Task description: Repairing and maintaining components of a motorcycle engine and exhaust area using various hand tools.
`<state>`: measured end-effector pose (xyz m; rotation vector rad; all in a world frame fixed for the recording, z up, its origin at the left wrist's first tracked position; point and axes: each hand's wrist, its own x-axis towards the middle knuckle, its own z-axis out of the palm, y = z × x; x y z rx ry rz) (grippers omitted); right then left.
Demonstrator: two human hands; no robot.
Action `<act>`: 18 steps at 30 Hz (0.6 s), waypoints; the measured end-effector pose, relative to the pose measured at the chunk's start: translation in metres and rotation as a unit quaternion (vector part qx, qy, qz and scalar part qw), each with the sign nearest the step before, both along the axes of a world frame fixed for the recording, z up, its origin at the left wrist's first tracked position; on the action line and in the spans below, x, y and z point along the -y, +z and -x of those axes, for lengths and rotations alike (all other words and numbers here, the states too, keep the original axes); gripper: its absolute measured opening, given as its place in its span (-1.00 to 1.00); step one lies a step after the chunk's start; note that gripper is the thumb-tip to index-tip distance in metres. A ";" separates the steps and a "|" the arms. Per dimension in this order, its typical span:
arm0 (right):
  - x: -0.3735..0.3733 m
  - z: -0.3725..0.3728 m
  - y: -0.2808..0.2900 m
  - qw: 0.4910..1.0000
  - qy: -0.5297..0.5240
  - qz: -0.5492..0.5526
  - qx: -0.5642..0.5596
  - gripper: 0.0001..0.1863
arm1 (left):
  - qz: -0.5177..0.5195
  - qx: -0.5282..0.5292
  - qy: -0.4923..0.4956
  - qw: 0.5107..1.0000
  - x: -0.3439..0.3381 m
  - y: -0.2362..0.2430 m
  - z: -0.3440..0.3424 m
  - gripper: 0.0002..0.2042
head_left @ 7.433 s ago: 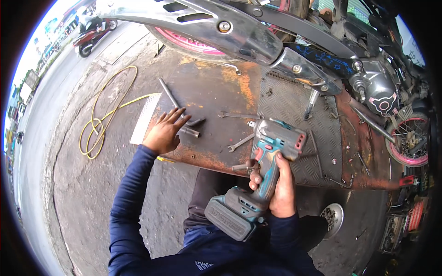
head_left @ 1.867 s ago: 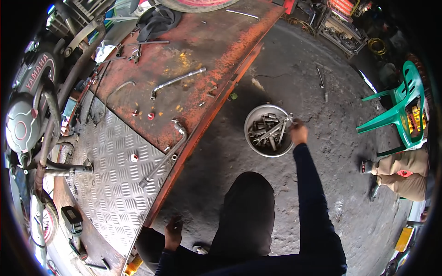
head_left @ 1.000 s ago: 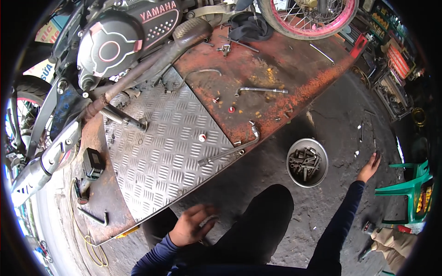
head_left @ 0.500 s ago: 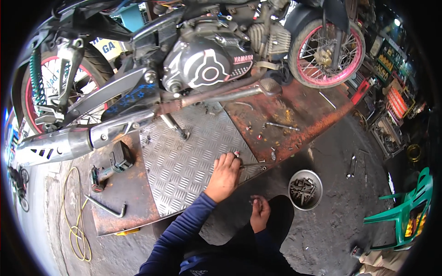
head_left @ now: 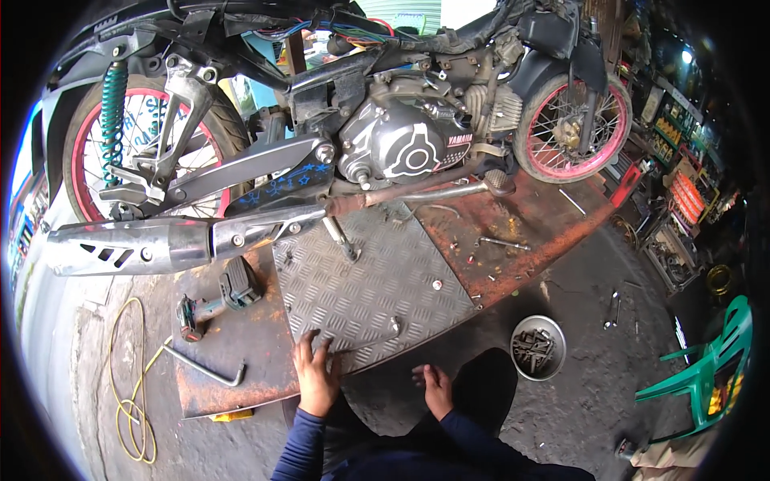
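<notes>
My left hand is over the near edge of the diamond-patterned metal plate, its fingers spread. Beside its fingertips lies a thin metal tool, whose exact kind I cannot make out. A small shiny metal part rests near the tool's far end, and a small white-and-red piece is farther back on the plate. My right hand hovers in front of my knee, fingers loosely bent and apart from the thumb, with nothing visible in it. Beyond the plate stands a motorcycle with its engine side facing me.
A metal bowl of bolts stands on the floor at right. On the rusty platform lie a cordless power tool, a bent bar and a ratchet-like tool. A yellow hose coils at left; a green chair stands right.
My left hand has drawn back leftward to the plate's near edge; the thin tool now lies farther left. The right hand has shifted slightly left and down. The view has tilted up.
</notes>
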<state>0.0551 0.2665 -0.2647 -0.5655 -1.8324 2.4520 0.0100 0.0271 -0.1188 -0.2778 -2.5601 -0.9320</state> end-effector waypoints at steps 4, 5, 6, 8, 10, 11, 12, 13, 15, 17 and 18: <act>0.034 -0.022 0.087 0.878 0.126 0.457 0.071 -0.13 | -0.049 -0.011 -0.330 0.943 -0.063 0.007 -0.042 -0.43; 0.042 -0.024 0.143 0.935 0.090 0.340 0.043 -0.11 | 0.001 -0.010 -0.366 0.931 -0.076 -0.013 -0.053 -0.39; 0.031 -0.027 0.112 0.922 0.018 0.387 0.017 -0.05 | -0.001 -0.014 -0.382 0.924 -0.087 -0.021 -0.055 -0.39; 0.013 -0.033 0.170 0.979 0.004 0.176 -0.098 -0.17 | 0.003 0.006 -0.303 0.953 -0.080 -0.045 -0.044 -0.32; -0.013 -0.033 0.175 0.945 0.010 -0.126 -0.302 -0.49 | -0.164 0.250 -0.225 0.927 -0.069 -0.104 -0.058 -0.56; -0.029 -0.032 0.170 0.916 -0.025 -0.274 -0.292 -0.69 | -0.195 0.355 -0.240 0.882 -0.051 -0.127 -0.057 -0.66; -0.048 -0.030 0.163 0.895 -0.046 -0.383 -0.223 -0.75 | -0.178 0.385 -0.224 0.878 -0.048 -0.107 -0.060 -0.73; -0.067 -0.025 0.153 0.859 -0.063 -0.485 -0.151 -0.79 | -0.163 0.413 -0.206 0.872 -0.042 -0.086 -0.063 -0.79; -0.097 -0.027 0.118 0.787 -0.003 -0.617 -0.017 -0.74 | 0.060 0.400 -0.173 0.898 0.000 -0.072 -0.063 -0.72; -0.104 -0.041 0.094 0.727 0.049 -0.685 0.022 -0.71 | 0.262 0.395 -0.132 0.871 0.050 -0.048 -0.066 -0.59; -0.095 -0.038 0.111 0.736 0.082 -0.668 0.068 -0.72 | 0.352 0.359 -0.104 0.858 0.080 -0.034 -0.082 -0.52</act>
